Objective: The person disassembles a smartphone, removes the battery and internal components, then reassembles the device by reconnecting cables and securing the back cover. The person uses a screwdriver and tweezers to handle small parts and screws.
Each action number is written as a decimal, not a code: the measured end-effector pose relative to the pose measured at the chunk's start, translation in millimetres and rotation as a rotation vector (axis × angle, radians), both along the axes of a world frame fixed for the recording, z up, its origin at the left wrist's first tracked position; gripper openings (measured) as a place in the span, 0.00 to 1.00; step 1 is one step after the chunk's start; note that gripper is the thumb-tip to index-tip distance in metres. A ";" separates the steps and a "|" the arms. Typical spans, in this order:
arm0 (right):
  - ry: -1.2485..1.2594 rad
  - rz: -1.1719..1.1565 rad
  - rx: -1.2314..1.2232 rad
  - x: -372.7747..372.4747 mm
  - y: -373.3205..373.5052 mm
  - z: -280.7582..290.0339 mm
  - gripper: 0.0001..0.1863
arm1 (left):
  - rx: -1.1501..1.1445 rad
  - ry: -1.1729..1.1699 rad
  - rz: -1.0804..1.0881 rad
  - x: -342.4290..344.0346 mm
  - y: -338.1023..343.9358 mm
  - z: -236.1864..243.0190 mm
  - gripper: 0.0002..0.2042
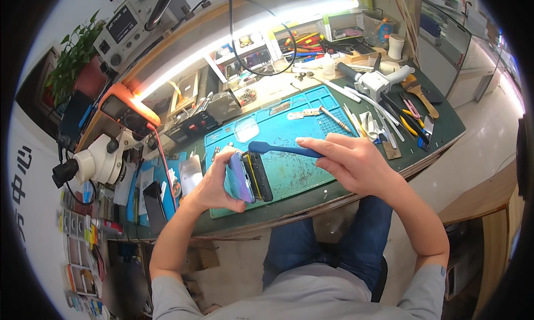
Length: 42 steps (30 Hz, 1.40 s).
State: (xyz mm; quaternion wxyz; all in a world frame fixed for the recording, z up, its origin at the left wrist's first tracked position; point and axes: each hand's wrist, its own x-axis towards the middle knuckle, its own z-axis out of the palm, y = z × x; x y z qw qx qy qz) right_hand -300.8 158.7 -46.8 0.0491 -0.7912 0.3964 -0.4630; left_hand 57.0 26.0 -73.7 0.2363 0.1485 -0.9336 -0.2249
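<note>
My left hand (207,187) grips a phone (240,177) with a shiny blue-purple face, tilted on its edge above the work mat. Along its right side stands a black phone-sized part (258,177) with a yellowish edge; whether the two are joined I cannot tell. Between the thumb and fingers of my right hand (360,163) is a slim dark blue brush-like tool (286,149). Its wider head lies at the top end of the black part, and any bristles are too small to make out. Beneath both hands spreads a teal repair mat (297,178).
Screwdriver (335,119), tweezers and cutters lie right of the mat, near a white clamp-like device (378,85). At left stand a white microscope (92,161), an orange multimeter (129,109) and a dark phone (154,200). Shelves of tools (306,42) line the back.
</note>
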 end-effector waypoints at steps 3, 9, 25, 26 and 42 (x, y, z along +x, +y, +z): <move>0.028 0.035 -0.010 1.0 0.1 -0.8 0.25 | 0.090 -0.041 0.078 6.7 7.2 3.3 0.54; 0.080 0.190 0.005 26.1 -3.1 11.0 0.26 | 0.239 0.014 0.168 42.0 65.6 24.8 0.55; 0.132 0.818 0.305 202.1 58.4 -74.9 0.27 | 0.606 -0.082 0.899 214.8 323.4 -40.9 0.53; 0.205 0.841 0.288 208.1 65.3 -79.5 0.27 | 0.623 -0.098 0.911 219.4 331.6 -43.7 0.53; -0.045 0.595 0.369 259.5 120.4 -164.0 0.30 | 0.815 -0.136 0.819 247.2 396.8 -80.0 0.52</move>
